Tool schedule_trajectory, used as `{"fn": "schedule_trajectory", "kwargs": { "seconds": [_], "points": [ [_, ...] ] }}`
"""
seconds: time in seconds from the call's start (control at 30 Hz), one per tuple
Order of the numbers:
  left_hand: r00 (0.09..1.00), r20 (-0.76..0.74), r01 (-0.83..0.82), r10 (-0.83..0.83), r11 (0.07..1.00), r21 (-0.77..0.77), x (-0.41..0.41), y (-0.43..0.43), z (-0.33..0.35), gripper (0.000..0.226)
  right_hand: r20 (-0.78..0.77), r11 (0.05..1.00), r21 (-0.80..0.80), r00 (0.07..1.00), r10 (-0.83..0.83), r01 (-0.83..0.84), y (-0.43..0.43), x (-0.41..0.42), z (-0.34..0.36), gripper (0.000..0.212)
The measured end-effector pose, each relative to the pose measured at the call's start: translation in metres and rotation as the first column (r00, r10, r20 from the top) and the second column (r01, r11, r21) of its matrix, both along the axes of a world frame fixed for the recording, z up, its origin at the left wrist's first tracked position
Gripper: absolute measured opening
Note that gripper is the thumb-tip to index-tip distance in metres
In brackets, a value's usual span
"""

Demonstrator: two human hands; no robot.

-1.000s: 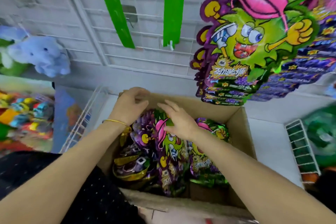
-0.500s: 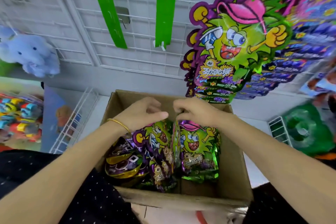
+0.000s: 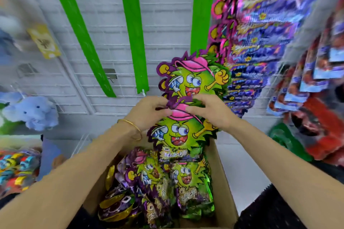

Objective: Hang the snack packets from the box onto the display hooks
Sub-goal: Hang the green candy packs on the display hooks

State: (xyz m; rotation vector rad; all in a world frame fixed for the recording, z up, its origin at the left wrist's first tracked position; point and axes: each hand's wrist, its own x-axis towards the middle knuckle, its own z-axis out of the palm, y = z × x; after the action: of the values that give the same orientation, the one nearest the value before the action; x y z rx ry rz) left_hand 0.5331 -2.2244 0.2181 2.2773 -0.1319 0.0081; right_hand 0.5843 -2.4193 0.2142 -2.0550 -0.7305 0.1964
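A green monster-shaped snack packet [image 3: 177, 135] with a pink cap hangs upright above the cardboard box [image 3: 222, 188]. My left hand [image 3: 147, 112] and my right hand [image 3: 208, 112] pinch its top edge from either side. Right behind it, a stack of the same packets [image 3: 191, 78] hangs on a display hook on the white wire grid [image 3: 104, 29]. More packets [image 3: 158, 184] lie packed in the box below my forearms. The hook itself is hidden behind the packets.
Green strips [image 3: 134, 29] run down the grid. Rows of purple packets [image 3: 260, 33] and red-blue packets [image 3: 316, 65] hang at the right. A blue plush elephant [image 3: 33, 111] sits at the left, with colourful toys [image 3: 16, 169] below it.
Both hands lifted one packet out of the box and raised it up to the hanging stack. The view tilted upward and closer to the grid.
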Motion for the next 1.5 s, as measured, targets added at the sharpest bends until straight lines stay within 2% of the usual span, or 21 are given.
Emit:
{"fn": "schedule_trajectory", "kwargs": {
  "seconds": [0.07, 0.1, 0.17, 0.23, 0.33, 0.43, 0.53, 0.7, 0.93, 1.03, 1.17, 1.3, 1.43, 1.5],
  "points": [
    [0.998, 0.045, 0.030, -0.031, 0.999, 0.020, 0.016, -0.009, 0.028, 0.022, 0.089, 0.999, -0.034, 0.996, -0.027, 0.030, -0.012, 0.004, 0.017, 0.025],
    [0.995, 0.102, 0.010, -0.009, 1.000, -0.006, 0.026, -0.014, 0.045, 0.014, 0.121, 0.998, -0.051, 0.992, -0.041, 0.047, -0.018, 0.007, 0.025, 0.029],
    [0.961, 0.254, -0.078, 0.108, 0.989, -0.124, 0.052, -0.021, 0.078, 0.023, 0.166, 0.995, -0.072, 0.985, -0.054, 0.067, -0.029, 0.014, 0.043, 0.034],
    [0.916, 0.338, -0.156, 0.218, 0.967, -0.201, 0.080, -0.030, 0.105, 0.034, 0.187, 0.994, -0.084, 0.981, -0.059, 0.075, -0.039, 0.022, 0.061, 0.034],
    [0.918, 0.294, -0.204, 0.266, 0.953, -0.225, 0.118, -0.045, 0.127, 0.042, 0.207, 0.990, -0.081, 0.974, -0.093, 0.112, -0.042, 0.033, 0.084, 0.033],
    [0.928, 0.294, -0.179, 0.229, 0.966, -0.189, 0.136, -0.055, 0.136, 0.022, 0.293, 0.986, -0.055, 0.947, -0.134, 0.156, -0.037, 0.047, 0.102, 0.032],
    [0.933, 0.286, -0.188, 0.218, 0.974, -0.129, 0.143, -0.051, 0.140, 0.041, 0.367, 0.976, -0.002, 0.908, -0.202, 0.218, -0.030, 0.060, 0.116, 0.026],
    [0.958, 0.237, -0.146, 0.159, 0.987, -0.072, 0.137, -0.048, 0.147, 0.045, 0.499, 0.958, 0.000, 0.830, -0.249, 0.287, -0.015, 0.078, 0.127, 0.021],
    [0.968, 0.159, -0.187, 0.196, 0.980, -0.066, 0.130, -0.051, 0.155, 0.041, 0.586, 0.934, 0.003, 0.757, -0.291, 0.357, -0.005, 0.088, 0.130, 0.017],
    [0.967, 0.139, -0.205, 0.214, 0.976, -0.079, 0.124, -0.055, 0.160, 0.038, 0.602, 0.923, -0.004, 0.738, -0.305, 0.385, 0.000, 0.088, 0.130, 0.018],
    [0.956, 0.148, -0.223, 0.252, 0.956, -0.192, 0.125, -0.053, 0.154, 0.035, 0.595, 0.909, -0.024, 0.736, -0.322, 0.417, 0.001, 0.091, 0.123, 0.026],
    [0.950, 0.154, -0.246, 0.272, 0.955, -0.167, 0.127, -0.049, 0.148, 0.042, 0.564, 0.913, -0.024, 0.760, -0.324, 0.407, 0.000, 0.092, 0.111, 0.029],
    [0.961, 0.160, -0.178, 0.223, 0.949, -0.259, 0.122, -0.046, 0.139, 0.032, 0.517, 0.924, -0.080, 0.808, -0.283, 0.375, -0.002, 0.090, 0.104, 0.026],
    [0.959, 0.207, -0.135, 0.194, 0.954, -0.266, 0.117, -0.045, 0.130, 0.033, 0.534, 0.910, -0.083, 0.789, -0.303, 0.406, -0.001, 0.085, 0.100, 0.031]
  ]
}}
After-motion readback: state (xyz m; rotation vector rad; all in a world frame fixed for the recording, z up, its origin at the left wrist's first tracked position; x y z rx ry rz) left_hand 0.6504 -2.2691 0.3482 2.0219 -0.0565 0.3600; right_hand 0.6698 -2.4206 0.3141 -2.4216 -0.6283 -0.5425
